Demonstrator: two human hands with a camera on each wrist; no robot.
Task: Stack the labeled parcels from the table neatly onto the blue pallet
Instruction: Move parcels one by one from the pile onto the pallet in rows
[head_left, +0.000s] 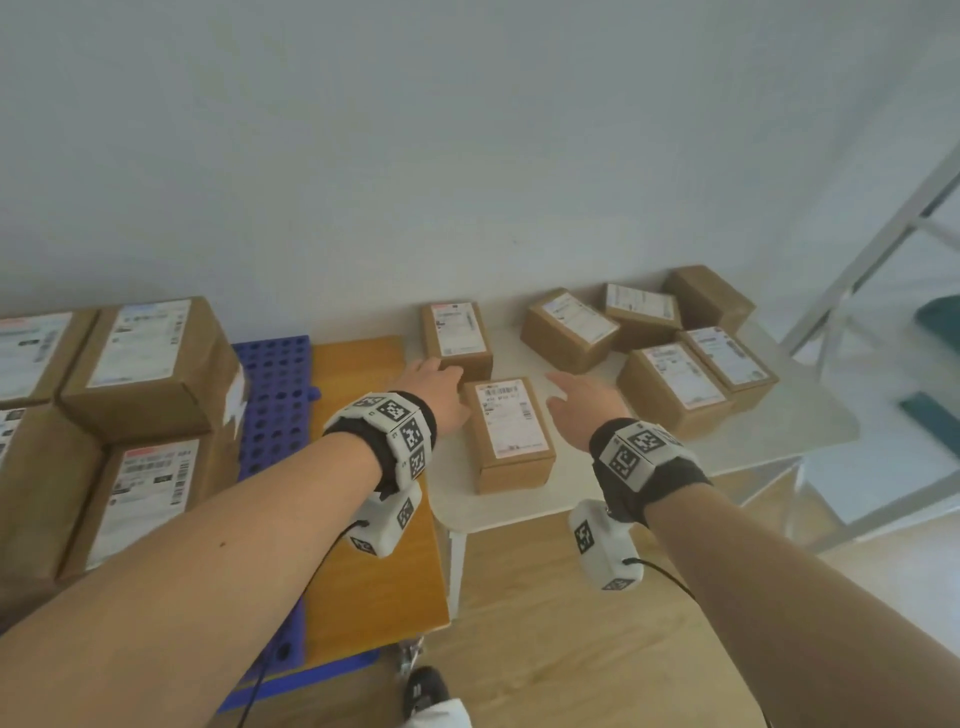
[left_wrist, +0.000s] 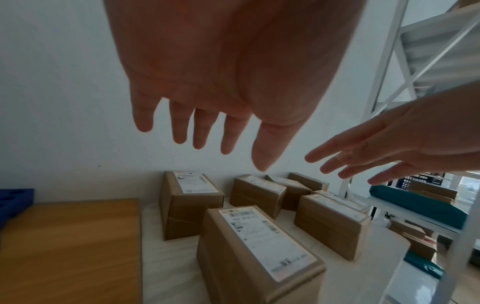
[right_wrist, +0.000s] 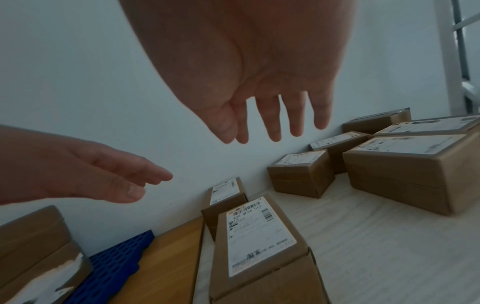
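- Both hands empty, fingers straight and spread: left hand (head_left: 439, 387) just left of the nearest parcel (head_left: 511, 434), right hand (head_left: 584, 408) just right of it, neither touching yet as far as the wrist views show.
- Step, judged: reach in for a two-hand side grab of the nearest parcel.
- To do it well: palms flat on the two long sides, squeeze evenly, lift straight up, keep the label on top; mind the second parcel (head_left: 457, 338) just behind it, close to the left hand's fingers.
- Nearest parcel sits near the front edge of the white surface (head_left: 582, 493); five more parcels (head_left: 675, 384) lie to its right and behind.
- Blue pallet (head_left: 275, 395) is well left of the nearest parcel, past a wooden board (head_left: 363, 519), already carrying larger stacked boxes (head_left: 145, 364).
- Materials: matte brown cardboard, rectangular, crisp edges, smooth white paper labels; pallet is rigid plastic with a grid of round holes.
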